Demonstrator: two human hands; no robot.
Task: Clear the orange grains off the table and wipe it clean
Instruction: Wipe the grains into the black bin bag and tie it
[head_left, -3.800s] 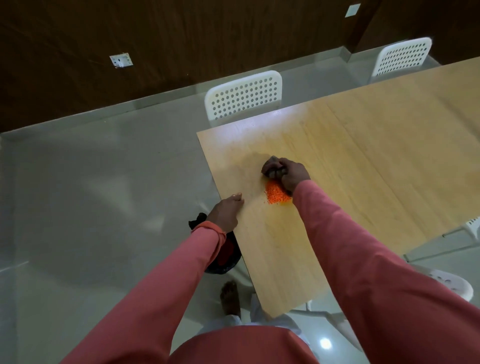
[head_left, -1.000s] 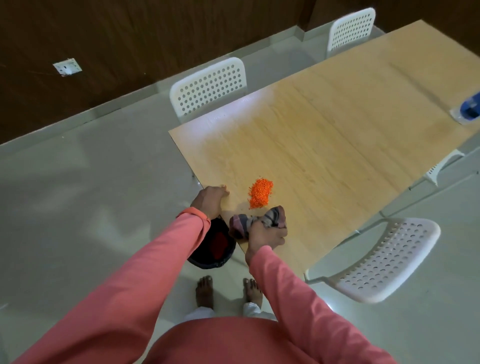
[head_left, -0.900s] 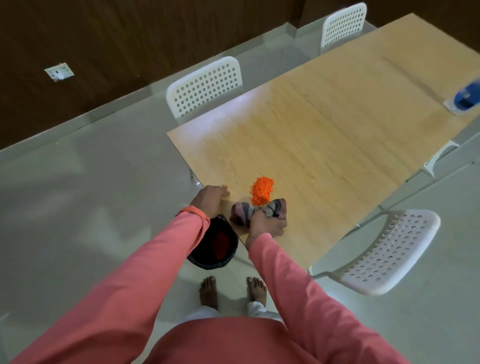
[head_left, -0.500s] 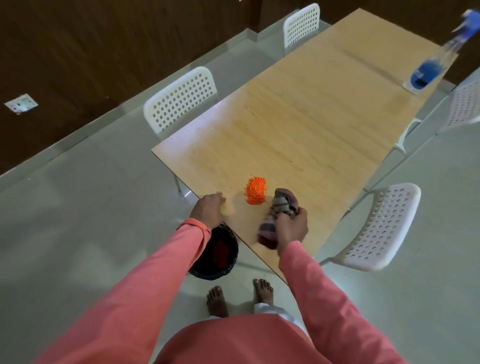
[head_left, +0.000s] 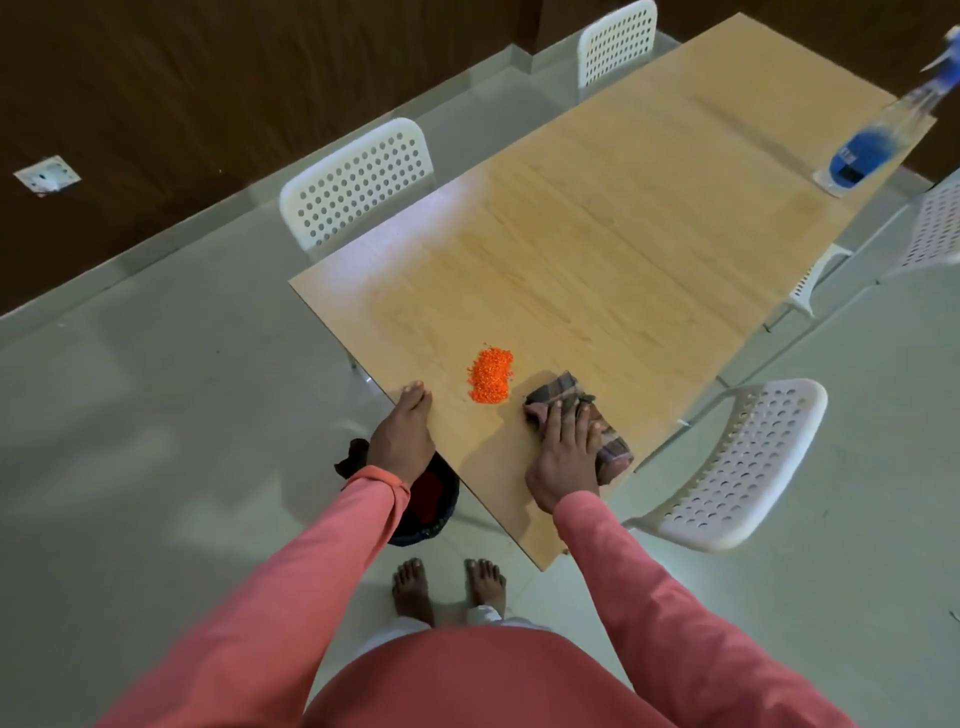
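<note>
The grains (head_left: 490, 375) sit in a small pile near the table (head_left: 597, 249) edge. My right hand (head_left: 563, 452) presses flat on the cloth (head_left: 576, 421), just right of the pile. My left hand (head_left: 405, 431) waits, fingers straight, at the edge left of it, above the bin (head_left: 426, 509).

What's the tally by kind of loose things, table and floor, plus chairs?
Chairs: 4, white perforated
Cloths: 1, cloth under the right hand
Grain piles: 1, orange grains
Spray bottles: 1, blue spray bottle
Bins: 1, dark bin below the left hand
Total: 8
</note>
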